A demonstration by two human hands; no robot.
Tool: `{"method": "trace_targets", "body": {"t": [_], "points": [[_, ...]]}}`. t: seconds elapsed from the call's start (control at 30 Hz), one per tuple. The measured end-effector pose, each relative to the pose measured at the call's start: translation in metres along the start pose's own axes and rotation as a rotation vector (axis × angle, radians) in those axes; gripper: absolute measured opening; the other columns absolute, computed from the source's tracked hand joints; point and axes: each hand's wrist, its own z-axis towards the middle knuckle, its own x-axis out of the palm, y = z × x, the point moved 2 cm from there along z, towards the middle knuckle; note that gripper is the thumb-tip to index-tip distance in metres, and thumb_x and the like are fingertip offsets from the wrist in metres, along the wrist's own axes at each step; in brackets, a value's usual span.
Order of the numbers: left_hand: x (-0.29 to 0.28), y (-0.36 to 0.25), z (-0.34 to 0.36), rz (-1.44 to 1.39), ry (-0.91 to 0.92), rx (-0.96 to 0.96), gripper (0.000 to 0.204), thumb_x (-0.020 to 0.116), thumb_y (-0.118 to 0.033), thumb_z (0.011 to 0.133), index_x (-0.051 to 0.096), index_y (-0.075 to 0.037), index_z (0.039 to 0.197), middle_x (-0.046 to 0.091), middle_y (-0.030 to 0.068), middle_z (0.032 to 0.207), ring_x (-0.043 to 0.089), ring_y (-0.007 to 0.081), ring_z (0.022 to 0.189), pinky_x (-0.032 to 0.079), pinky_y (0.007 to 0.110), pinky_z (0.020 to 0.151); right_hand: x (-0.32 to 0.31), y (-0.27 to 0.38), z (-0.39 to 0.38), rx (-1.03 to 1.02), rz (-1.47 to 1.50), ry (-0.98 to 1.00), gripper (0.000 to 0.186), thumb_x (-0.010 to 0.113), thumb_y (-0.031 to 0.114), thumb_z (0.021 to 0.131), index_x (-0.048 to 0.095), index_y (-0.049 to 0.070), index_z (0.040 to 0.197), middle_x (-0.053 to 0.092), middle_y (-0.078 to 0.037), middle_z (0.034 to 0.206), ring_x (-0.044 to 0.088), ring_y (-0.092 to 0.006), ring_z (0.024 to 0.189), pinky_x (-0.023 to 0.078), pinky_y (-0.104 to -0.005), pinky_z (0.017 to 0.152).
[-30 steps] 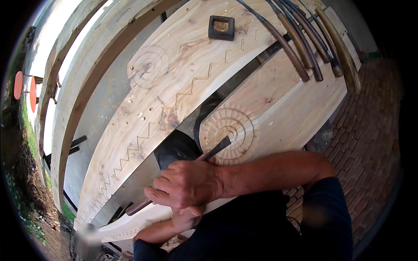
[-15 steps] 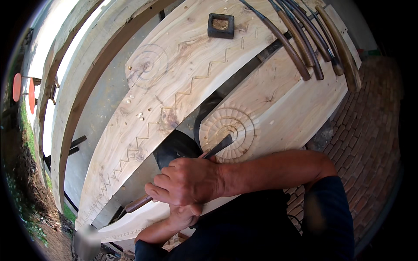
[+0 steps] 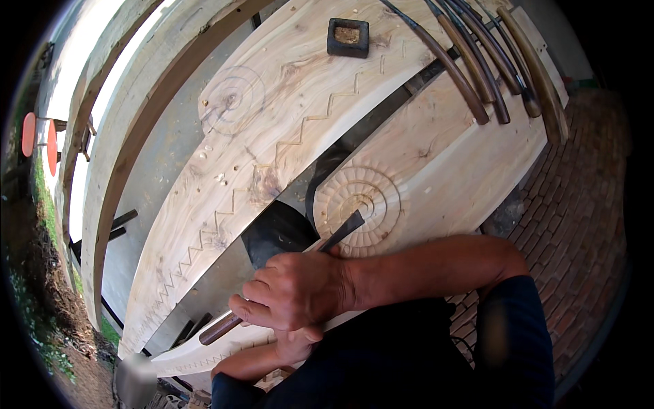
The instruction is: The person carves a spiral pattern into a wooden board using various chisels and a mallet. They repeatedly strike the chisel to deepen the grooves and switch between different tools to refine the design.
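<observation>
My right hand is closed around a wood carving chisel. Its dark blade points up and right, the tip resting at the carved rosette on the right-hand plank. The brown chisel handle sticks out at the lower left of the fist. Just beneath that fist is my left hand, close against it, with the thumb showing. Its other fingers are hidden, so I cannot tell what it grips.
Several gouges with brown handles lie at the upper right. A square black dish stands on the left plank, which bears a zigzag line. Curved timbers rise at the left; brick paving lies at the right.
The blade tip has barely moved against the rosette, while more of the handle shows below my right hand. The whole view has shifted slightly.
</observation>
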Motion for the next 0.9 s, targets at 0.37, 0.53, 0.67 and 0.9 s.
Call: {"method": "trace_targets", "body": {"t": [0.37,0.53,0.67,0.9], "points": [[-0.004,-0.019,0.022,-0.034,0.033,0.087,0.116,0.081,-0.072,0.086,0.030,0.001,0.161,0.045,0.0125,0.154,0.048,0.0260,0.141,0.043,0.043,0.115,-0.003,-0.005,-0.001,-0.008,-0.093,-0.029,0.036,0.069,0.030,0.082,0.065,0.005,0.107,0.053,0.000,0.078,0.062,-0.0141,0.065,0.048,-0.0286,0.054],[-0.001,-0.019,0.021,-0.032,0.027,0.113,0.108,0.080,-0.069,0.089,0.037,0.004,0.157,0.051,0.0104,0.145,0.055,0.0232,0.131,0.050,0.040,0.107,-0.019,-0.005,-0.002,-0.004,-0.095,0.022,0.037,0.069,0.030,0.083,0.068,0.003,0.108,0.053,0.000,0.077,0.062,-0.0129,0.065,0.047,-0.0278,0.054],[0.002,-0.016,0.023,-0.025,0.042,0.052,0.109,0.080,-0.069,0.089,0.037,0.003,0.157,0.050,0.0105,0.147,0.054,0.0232,0.133,0.050,0.041,0.108,-0.018,0.003,-0.004,-0.056,-0.098,-0.058,0.042,0.069,0.031,0.083,0.069,0.001,0.111,0.052,0.000,0.077,0.060,-0.0120,0.064,0.045,-0.0265,0.054],[0.005,-0.015,0.022,-0.015,0.052,0.024,0.110,0.080,-0.070,0.088,0.036,0.003,0.158,0.049,0.0106,0.149,0.053,0.0232,0.135,0.048,0.041,0.110,-0.011,0.007,-0.007,-0.064,-0.067,-0.042,0.046,0.068,0.034,0.082,0.068,-0.001,0.112,0.052,0.000,0.078,0.061,-0.0120,0.065,0.044,-0.0262,0.054]]}}
